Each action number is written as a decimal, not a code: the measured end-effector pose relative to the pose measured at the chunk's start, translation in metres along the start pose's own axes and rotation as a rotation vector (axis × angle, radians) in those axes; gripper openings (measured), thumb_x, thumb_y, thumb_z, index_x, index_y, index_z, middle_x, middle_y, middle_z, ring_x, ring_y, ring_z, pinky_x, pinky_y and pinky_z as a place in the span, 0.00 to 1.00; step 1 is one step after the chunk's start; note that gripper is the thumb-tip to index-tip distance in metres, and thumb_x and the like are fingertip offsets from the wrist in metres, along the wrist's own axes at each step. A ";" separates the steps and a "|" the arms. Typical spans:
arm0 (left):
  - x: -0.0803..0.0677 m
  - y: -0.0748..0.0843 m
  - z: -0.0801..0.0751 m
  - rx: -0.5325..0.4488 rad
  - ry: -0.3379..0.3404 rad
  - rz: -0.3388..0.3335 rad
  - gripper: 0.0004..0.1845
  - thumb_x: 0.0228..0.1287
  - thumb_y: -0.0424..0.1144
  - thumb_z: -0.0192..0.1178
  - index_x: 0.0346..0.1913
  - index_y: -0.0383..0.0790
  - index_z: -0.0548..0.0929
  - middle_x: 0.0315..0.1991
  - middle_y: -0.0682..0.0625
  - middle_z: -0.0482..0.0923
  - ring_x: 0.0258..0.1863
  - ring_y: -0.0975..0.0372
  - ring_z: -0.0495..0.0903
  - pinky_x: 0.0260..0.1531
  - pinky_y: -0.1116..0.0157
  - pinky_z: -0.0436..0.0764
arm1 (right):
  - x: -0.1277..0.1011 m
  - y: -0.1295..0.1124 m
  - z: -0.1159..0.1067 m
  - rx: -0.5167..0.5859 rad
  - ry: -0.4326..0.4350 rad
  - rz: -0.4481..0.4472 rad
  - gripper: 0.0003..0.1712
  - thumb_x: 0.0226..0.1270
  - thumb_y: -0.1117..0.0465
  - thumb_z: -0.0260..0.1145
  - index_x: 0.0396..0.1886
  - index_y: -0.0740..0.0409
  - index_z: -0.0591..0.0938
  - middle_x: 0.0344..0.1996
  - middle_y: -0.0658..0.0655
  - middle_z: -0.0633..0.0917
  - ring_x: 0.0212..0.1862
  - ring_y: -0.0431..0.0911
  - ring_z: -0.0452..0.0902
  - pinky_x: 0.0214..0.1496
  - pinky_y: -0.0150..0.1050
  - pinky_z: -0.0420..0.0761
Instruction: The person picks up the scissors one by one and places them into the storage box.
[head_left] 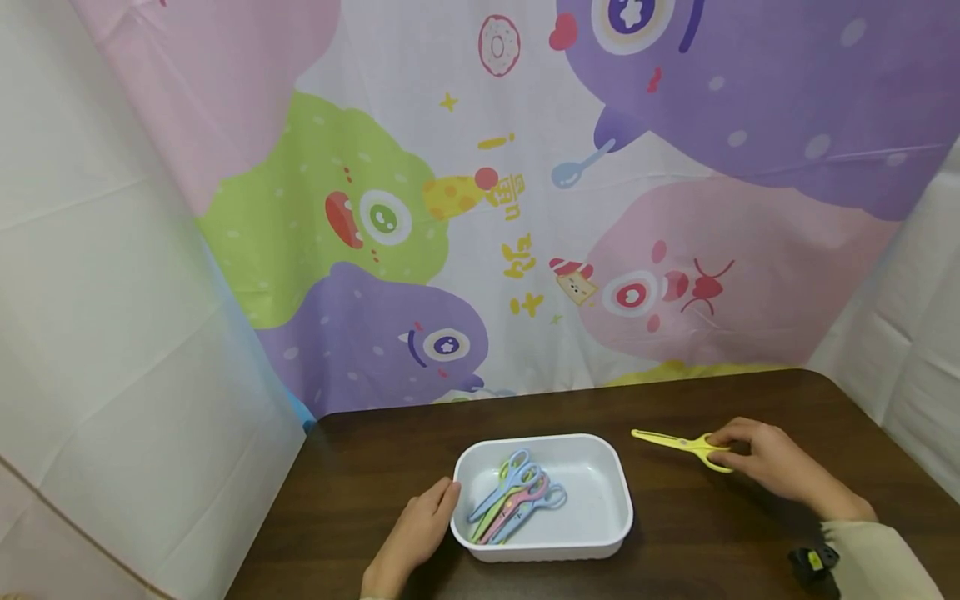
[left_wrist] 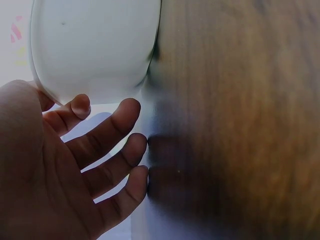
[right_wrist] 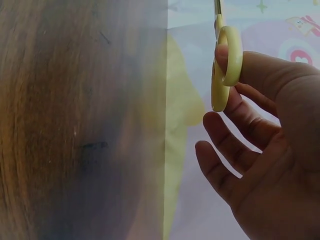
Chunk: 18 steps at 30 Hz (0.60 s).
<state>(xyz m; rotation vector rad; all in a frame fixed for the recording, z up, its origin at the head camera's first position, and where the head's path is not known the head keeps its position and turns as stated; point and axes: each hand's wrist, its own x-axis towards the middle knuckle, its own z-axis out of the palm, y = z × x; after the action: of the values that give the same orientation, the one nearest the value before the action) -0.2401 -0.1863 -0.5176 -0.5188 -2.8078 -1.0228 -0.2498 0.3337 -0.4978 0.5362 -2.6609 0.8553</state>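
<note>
My right hand point(head_left: 772, 462) holds a pair of yellow scissors point(head_left: 675, 442) by the handles, to the right of a white tray point(head_left: 617, 492). The blades point left and look closed together. In the right wrist view, the thumb goes into one yellow handle loop point(right_wrist: 234, 57), while the outer fingers are loosely bent. My left hand point(head_left: 420, 525) rests at the tray's left side, its fingertips right at the wall; the left wrist view shows relaxed fingers point(left_wrist: 102, 142) beside the tray. Inside the tray lie several scissors, among them blue point(head_left: 504, 492), pink point(head_left: 517, 504) and green ones.
The dark wooden table point(head_left: 375, 454) carries the tray near its front. Behind it hangs a curtain point(head_left: 525, 350) printed with cartoon monsters, and white cloth point(head_left: 135, 333) hangs at the sides. A small black device point(head_left: 813, 562) sits by the right sleeve.
</note>
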 end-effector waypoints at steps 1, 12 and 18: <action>0.000 0.000 0.000 0.003 -0.005 -0.010 0.18 0.84 0.51 0.43 0.37 0.47 0.76 0.24 0.58 0.69 0.28 0.64 0.71 0.29 0.63 0.70 | 0.000 -0.001 0.000 0.003 -0.002 -0.001 0.07 0.60 0.60 0.78 0.37 0.51 0.89 0.37 0.45 0.86 0.38 0.29 0.78 0.38 0.36 0.79; 0.001 0.002 -0.001 0.008 -0.035 -0.070 0.18 0.83 0.54 0.44 0.36 0.49 0.75 0.24 0.57 0.67 0.29 0.64 0.71 0.32 0.67 0.70 | 0.003 -0.003 0.001 0.006 0.005 -0.008 0.07 0.59 0.60 0.79 0.37 0.51 0.89 0.36 0.45 0.86 0.37 0.29 0.76 0.36 0.34 0.77; 0.002 0.002 -0.002 0.000 -0.040 -0.066 0.18 0.83 0.53 0.45 0.36 0.48 0.76 0.24 0.56 0.67 0.30 0.63 0.71 0.32 0.65 0.70 | 0.006 -0.004 0.000 0.004 -0.022 0.020 0.07 0.61 0.59 0.78 0.38 0.51 0.89 0.36 0.45 0.86 0.37 0.29 0.76 0.36 0.35 0.77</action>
<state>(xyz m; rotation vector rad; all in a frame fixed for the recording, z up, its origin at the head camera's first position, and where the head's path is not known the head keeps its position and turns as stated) -0.2408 -0.1854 -0.5146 -0.4542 -2.8775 -1.0362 -0.2530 0.3291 -0.4930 0.5241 -2.6892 0.8648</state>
